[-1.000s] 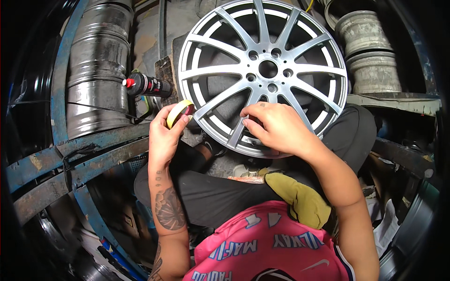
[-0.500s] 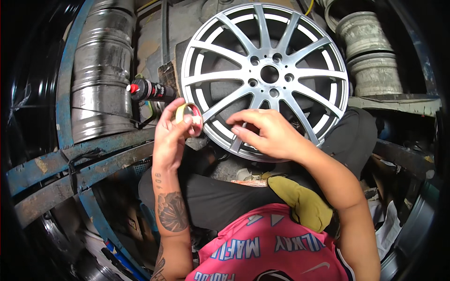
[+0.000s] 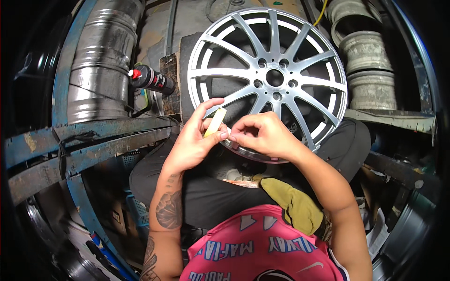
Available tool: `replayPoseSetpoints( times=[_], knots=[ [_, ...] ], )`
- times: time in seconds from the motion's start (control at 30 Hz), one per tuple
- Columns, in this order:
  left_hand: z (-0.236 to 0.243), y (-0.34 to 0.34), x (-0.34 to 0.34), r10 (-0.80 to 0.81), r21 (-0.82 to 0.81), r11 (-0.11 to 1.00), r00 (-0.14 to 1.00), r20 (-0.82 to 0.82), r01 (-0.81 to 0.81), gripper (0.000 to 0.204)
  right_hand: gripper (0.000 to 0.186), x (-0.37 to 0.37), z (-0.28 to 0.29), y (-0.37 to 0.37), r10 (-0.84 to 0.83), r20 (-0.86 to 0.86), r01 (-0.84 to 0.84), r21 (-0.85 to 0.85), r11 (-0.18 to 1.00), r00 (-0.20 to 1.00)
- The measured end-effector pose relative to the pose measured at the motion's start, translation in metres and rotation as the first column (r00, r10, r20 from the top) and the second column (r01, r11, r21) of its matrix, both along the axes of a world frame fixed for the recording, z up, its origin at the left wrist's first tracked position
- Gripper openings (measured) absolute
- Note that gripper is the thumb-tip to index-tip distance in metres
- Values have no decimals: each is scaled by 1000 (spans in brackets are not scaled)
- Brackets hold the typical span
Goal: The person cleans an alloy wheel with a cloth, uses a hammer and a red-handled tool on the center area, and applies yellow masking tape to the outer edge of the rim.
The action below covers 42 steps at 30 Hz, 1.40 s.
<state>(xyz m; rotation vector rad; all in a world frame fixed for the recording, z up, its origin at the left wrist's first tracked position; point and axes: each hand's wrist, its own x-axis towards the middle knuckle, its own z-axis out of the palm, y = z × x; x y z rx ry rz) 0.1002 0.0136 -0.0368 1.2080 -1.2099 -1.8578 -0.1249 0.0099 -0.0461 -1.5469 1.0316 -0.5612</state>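
A narrow yellow roll of tape, turned edge-on, is in my left hand, between the thumb and curled fingers, with the index finger stretched out above it. The fingers of my right hand are pinched together, their tips meeting my left thumb beside the roll. Whatever lies between those fingertips is too small to make out. Just beyond both hands lies a silver multi-spoke car wheel, face up, its near edge partly covered by my hands.
A black bottle with a red cap lies left of the wheel. Stacked metal rims line the left side, and more worn rims stand at right. Blue metal frame bars flank me. An olive cloth rests on my lap.
My hands have come together, the right fingertips now at the left thumb. The tape roll has turned from showing its open ring to edge-on. The view has shifted slightly.
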Motion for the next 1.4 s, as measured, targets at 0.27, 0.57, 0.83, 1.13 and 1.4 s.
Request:
replayPoseSetpoints(
  times=[0.27,0.57,0.83,1.13,1.4],
  knots=[
    [0,-15,22,286,-280,925,956,71,-256,53,11,2,-13,4,-175,200,122,249,961,964],
    [-9,-43,45,666,-405,711,735,127,-575,41,27,61,-53,-63,-263,1,262,-46,964,965],
    [-30,-36,47,334,-397,917,622,708,-40,46,25,87,-64,-86,-208,-30,206,343,916,978],
    [-32,-31,45,257,-331,939,458,851,88,41,31,91,-62,-80,-213,-24,212,260,942,977],
    [-24,-27,40,217,-305,942,440,871,140,41,29,93,-87,-82,-257,-94,273,245,930,962]
  ],
)
